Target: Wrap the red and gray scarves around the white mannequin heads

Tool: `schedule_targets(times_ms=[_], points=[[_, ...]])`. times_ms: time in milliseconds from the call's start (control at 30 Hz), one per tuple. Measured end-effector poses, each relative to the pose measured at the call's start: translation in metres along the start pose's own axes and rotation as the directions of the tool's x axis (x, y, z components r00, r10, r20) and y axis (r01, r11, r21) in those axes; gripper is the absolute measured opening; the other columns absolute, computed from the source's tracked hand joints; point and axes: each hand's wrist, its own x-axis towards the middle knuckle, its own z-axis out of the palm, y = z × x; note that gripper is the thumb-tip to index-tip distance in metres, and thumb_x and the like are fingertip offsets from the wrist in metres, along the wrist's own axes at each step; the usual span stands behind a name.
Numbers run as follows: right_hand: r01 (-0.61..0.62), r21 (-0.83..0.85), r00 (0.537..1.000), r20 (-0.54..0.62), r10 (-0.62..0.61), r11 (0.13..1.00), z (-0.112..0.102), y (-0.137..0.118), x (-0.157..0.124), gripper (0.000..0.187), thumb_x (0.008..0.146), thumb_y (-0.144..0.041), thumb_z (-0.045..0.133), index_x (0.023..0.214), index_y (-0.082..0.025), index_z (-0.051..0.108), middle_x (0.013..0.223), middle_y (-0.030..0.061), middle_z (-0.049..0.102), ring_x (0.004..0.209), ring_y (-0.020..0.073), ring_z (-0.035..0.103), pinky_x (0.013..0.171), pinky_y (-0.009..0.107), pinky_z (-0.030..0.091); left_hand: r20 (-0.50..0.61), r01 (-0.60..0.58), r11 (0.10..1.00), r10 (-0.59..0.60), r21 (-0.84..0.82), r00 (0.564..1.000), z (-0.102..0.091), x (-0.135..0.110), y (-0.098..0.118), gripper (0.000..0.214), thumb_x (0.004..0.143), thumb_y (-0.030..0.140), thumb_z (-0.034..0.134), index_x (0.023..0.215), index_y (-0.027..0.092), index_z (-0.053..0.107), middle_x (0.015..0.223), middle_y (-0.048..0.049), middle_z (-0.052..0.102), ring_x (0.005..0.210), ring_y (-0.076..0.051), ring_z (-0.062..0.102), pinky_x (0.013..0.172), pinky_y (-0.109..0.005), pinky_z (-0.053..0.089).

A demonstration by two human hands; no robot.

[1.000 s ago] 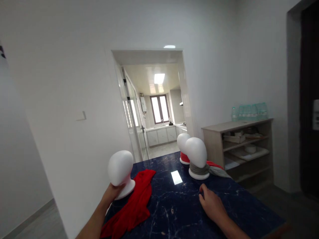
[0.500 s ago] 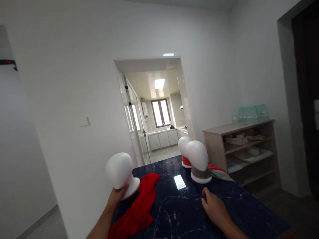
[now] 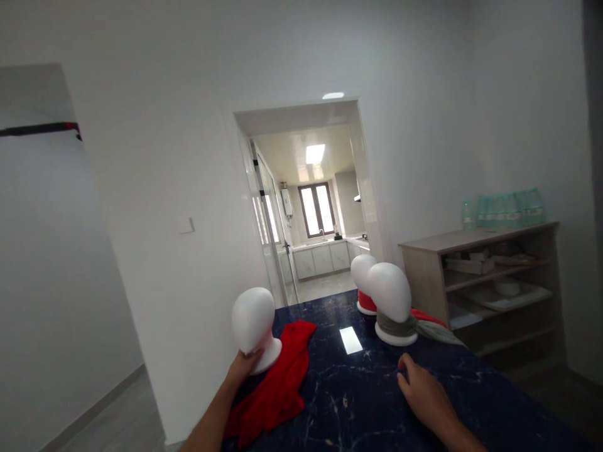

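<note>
A white mannequin head point(image 3: 254, 317) stands at the left edge of the dark blue marbled table point(image 3: 339, 408). My left hand point(image 3: 247, 364) is closed around its neck, with the fingers partly hidden. Beside the head's base lies a crumpled red cloth point(image 3: 282, 392). Over the table's right part hovers my right hand point(image 3: 421, 386), fingers loosely curled, thumb and forefinger slightly apart, nothing visible in it. Closest to that hand is a second white mannequin head point(image 3: 390, 292) with a grey scarf point(image 3: 396, 328) around its neck. Behind it, another white mannequin head point(image 3: 362, 273) wears a red scarf point(image 3: 366, 302).
A wooden shelf unit point(image 3: 421, 267) stands beyond the table's right side, with several water bottles point(image 3: 509, 210) on top and trays inside. A doorway behind the table opens onto a kitchen with a window point(image 3: 315, 210). A white wall point(image 3: 174, 282) runs along the left.
The view has swung left, so everything appears farther right. The left mannequin head, still in my left hand, looks slightly more upright. My right hand keeps nearly the same pose.
</note>
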Motion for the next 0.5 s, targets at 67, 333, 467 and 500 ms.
schedule_targets(times_ms=[67, 333, 467, 500], points=[[-0.002, 0.004, 1.0, -0.024, 0.002, 1.0, -0.003, -0.003, -0.001, 0.011, 0.099, -0.026, 0.049, 0.106, -0.026, 0.058, 0.098, 0.0043, 0.078, 0.093, 0.022, 0.074, 0.072, 0.03, 0.037, -0.053, 0.086, 0.996, -0.088, -0.036, 0.995, -0.002, -0.007, 0.006, 0.058, 0.065, 0.046, 0.083, 0.111, 0.017, 0.063, 0.121, -0.02, 0.077, 0.13, -0.041, 0.067, 0.114, -0.049, 0.052], [0.023, 0.027, 0.989, -0.149, -0.019, 0.999, 0.01, 0.001, 0.002, 0.013, 0.097, -0.022, 0.049, 0.105, -0.025, 0.06, 0.104, 0.0056, 0.075, 0.097, 0.0217, 0.072, 0.081, 0.03, 0.045, -0.178, 0.043, 0.961, -0.095, -0.272, 0.979, 0.06, -0.117, 0.074, 0.046, 0.08, 0.05, 0.064, 0.117, 0.024, 0.058, 0.101, -0.0027, 0.07, 0.098, -0.028, 0.071, 0.085, -0.039, 0.06], [0.048, -0.088, 0.951, -0.301, -0.072, 0.995, -0.002, 0.012, 0.024, 0.022, 0.095, -0.022, 0.053, 0.113, -0.021, 0.065, 0.121, 0.0135, 0.072, 0.118, 0.0283, 0.065, 0.103, 0.036, 0.046, -0.002, -0.044, 0.976, 0.045, -0.215, 0.999, 0.117, -0.176, 0.124, 0.035, 0.068, 0.028, 0.054, 0.102, 0.024, 0.063, 0.078, 0.0021, 0.056, 0.071, -0.022, 0.06, 0.07, -0.034, 0.052], [0.034, -0.117, 0.941, -0.33, -0.071, 0.993, -0.009, 0.017, 0.033, 0.028, 0.094, -0.024, 0.055, 0.119, -0.018, 0.065, 0.126, 0.0161, 0.07, 0.124, 0.0307, 0.063, 0.108, 0.038, 0.045, 0.001, -0.062, 0.975, 0.064, -0.212, 0.998, 0.127, -0.185, 0.13, 0.037, 0.065, 0.025, 0.052, 0.101, 0.023, 0.064, 0.078, 0.0015, 0.055, 0.07, -0.021, 0.059, 0.07, -0.034, 0.051]])
